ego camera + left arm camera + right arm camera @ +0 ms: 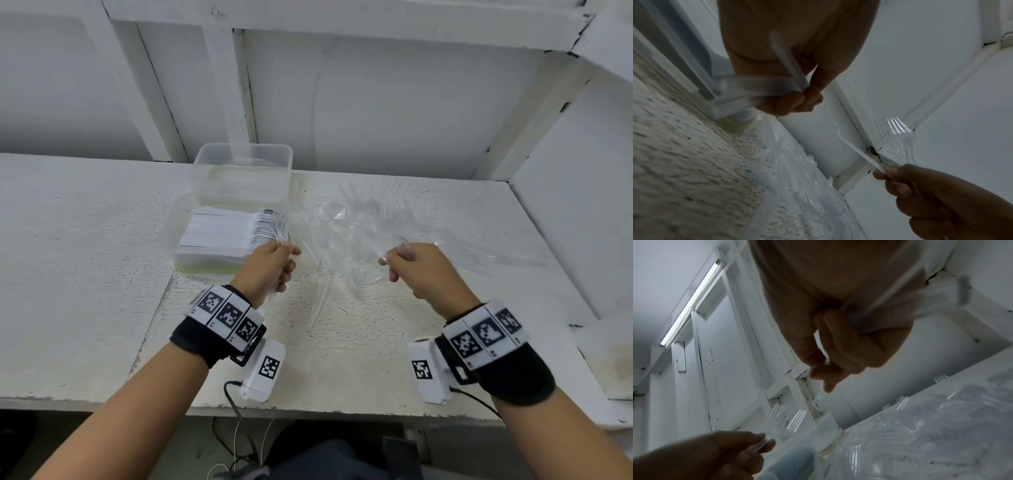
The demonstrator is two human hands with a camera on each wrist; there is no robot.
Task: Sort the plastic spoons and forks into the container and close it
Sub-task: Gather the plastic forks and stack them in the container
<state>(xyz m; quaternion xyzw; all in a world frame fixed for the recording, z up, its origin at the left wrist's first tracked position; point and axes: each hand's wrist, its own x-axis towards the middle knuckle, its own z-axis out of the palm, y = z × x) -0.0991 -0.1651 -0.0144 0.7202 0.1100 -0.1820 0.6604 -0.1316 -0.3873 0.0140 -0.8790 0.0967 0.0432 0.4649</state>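
Observation:
A clear plastic container [241, 161] stands open at the back of the white bench. In front of it sits a shallower clear tray [178, 219] holding a white stack with barcode-like stripes. My left hand [287, 260] hovers by the tray's right edge and grips a bundle of clear forks [278, 228], tines up. My right hand [394, 260] pinches clear cutlery [401, 244] over the loose pile [359, 219]. The left wrist view shows fork tines [897, 128] above the right hand [885, 175]. In the right wrist view the left hand [764, 443] holds forks [786, 417].
The pile of clear forks and spoons lies on a crinkled clear plastic sheet [462, 246] spread over the bench's middle and right. A white wall with frames [376, 102] rises behind, and a side wall [582, 205] closes the right. Cables [233, 404] hang off the front edge.

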